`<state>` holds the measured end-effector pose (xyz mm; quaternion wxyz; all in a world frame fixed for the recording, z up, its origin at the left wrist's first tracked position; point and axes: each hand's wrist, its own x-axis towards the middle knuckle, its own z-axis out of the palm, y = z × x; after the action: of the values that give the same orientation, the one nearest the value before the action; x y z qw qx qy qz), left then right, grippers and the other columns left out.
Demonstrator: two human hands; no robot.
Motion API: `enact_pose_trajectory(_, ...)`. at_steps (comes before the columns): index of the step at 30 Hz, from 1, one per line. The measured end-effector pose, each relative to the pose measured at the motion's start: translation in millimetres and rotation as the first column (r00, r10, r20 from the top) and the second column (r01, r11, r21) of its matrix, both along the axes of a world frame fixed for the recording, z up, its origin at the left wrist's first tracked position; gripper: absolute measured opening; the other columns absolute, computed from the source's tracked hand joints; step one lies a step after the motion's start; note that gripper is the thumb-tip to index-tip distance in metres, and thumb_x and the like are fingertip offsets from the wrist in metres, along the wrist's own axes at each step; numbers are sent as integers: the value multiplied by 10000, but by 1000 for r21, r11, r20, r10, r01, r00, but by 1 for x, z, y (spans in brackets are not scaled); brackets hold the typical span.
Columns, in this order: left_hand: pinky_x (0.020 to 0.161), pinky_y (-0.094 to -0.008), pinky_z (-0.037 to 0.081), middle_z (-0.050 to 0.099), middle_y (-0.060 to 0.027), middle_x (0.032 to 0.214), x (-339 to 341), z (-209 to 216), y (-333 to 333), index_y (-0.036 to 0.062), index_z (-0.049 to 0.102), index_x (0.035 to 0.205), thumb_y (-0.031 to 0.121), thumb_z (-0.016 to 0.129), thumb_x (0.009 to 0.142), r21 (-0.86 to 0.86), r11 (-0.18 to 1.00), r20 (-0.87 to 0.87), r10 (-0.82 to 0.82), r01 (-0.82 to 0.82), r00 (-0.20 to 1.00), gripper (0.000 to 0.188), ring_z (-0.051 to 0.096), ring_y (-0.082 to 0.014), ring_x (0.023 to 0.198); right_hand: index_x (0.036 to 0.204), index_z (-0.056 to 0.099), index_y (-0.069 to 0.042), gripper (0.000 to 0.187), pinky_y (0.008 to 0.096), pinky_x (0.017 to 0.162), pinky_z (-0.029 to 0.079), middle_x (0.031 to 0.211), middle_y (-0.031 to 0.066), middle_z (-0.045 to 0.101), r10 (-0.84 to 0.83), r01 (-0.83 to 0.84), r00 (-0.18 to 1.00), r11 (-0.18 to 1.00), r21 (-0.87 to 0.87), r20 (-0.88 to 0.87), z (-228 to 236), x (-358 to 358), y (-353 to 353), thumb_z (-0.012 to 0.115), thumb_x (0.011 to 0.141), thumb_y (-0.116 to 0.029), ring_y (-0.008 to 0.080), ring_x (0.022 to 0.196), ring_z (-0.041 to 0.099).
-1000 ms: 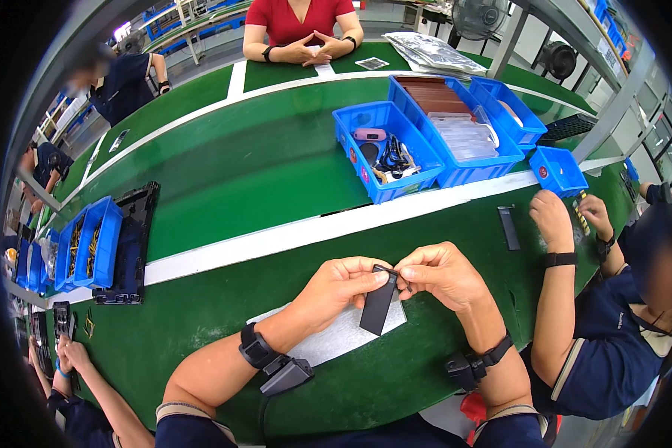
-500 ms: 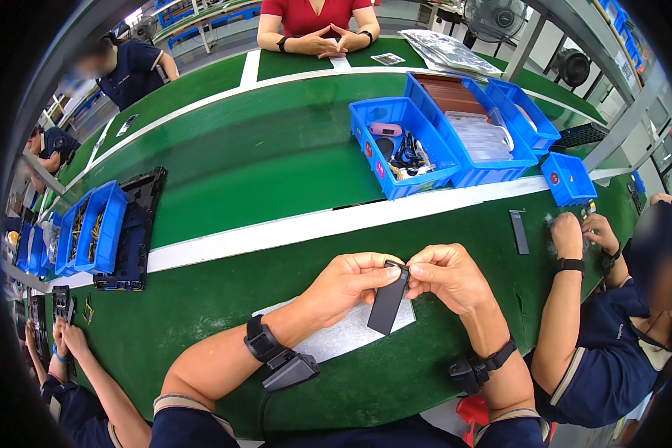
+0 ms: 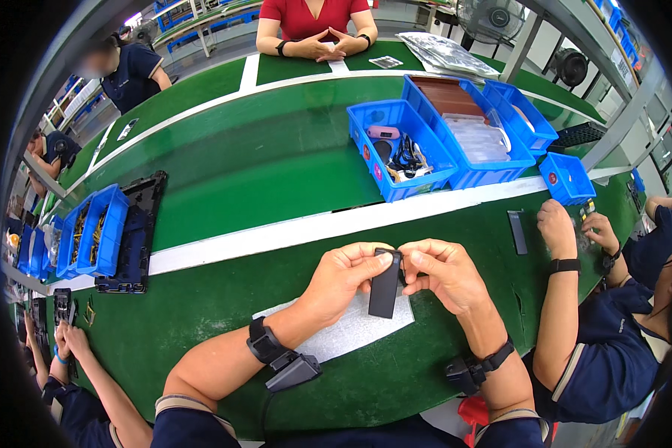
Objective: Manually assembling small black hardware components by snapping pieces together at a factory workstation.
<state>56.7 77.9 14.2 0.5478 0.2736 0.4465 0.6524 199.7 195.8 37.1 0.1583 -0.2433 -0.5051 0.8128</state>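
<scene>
A flat, black rectangular block (image 3: 383,291) hangs above the table, its long side nearly upright in the view. My left hand (image 3: 340,284) is closed on its upper left part, with the thumb across the front near the top. Close by the block's upper right edge, my right hand (image 3: 448,278) has its thumb and fingers pinched together. A thin dark piece (image 3: 402,270) shows between those fingertips and the block; its kind cannot be made out. Beneath both hands lies a pale grey speckled sheet (image 3: 336,336) on the green table (image 3: 224,313).
Blue bins (image 3: 455,175) holding cables, brown sheets and clear pieces stand beyond a white strip (image 3: 291,235). At left are a black tray (image 3: 138,246) and blue bins (image 3: 104,231) of yellowish parts. Another dark block (image 3: 517,231) lies near a co-worker's hands (image 3: 558,228) at right.
The black block has moved slightly up and turned more upright. My right fingers have shifted from its top corner to beside its right edge. The right co-worker's near hand has moved left.
</scene>
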Motion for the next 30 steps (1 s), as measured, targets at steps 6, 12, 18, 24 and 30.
enact_pose_trajectory(6,535,-162,365,600,20,743,2,2,1,27,615,998,157,604,839,-8,983,-94,179,-181,979,206,460,-17,594,977,557,26,257,228,596,499,820,61,617,-45,14,996,936,352,81,-4,-7,-17,669,761,-55,91,702,579)
enact_pose_trajectory(12,529,-158,382,626,6,791,-1,-3,0,24,605,1011,162,604,843,-9,986,-171,162,-165,972,217,511,-11,644,1000,573,23,284,220,597,482,800,72,632,-194,166,981,837,522,-2,-14,-11,-20,675,741,-32,90,709,588)
enact_pose_trajectory(18,526,-171,370,623,1,806,3,-3,1,35,616,1010,151,607,841,-18,987,-218,151,-159,964,205,488,-20,632,904,647,16,172,243,594,491,803,109,640,-286,272,946,443,854,-153,-3,-14,-25,648,732,7,153,699,615)
enact_pose_trajectory(24,577,-172,409,632,-20,856,6,-1,0,18,611,1024,117,603,842,49,990,-271,144,-136,952,207,522,-30,697,847,643,20,158,300,578,480,759,121,627,-261,302,927,96,948,-269,2,-15,-25,652,690,35,248,664,596)
enact_pose_trajectory(30,704,-201,460,629,-52,903,8,-1,-1,-16,595,1042,43,600,830,55,991,-291,132,-121,948,220,551,-62,797,775,611,26,117,309,542,470,734,113,605,-226,262,935,-79,962,-274,4,-13,-25,645,668,57,238,629,566)
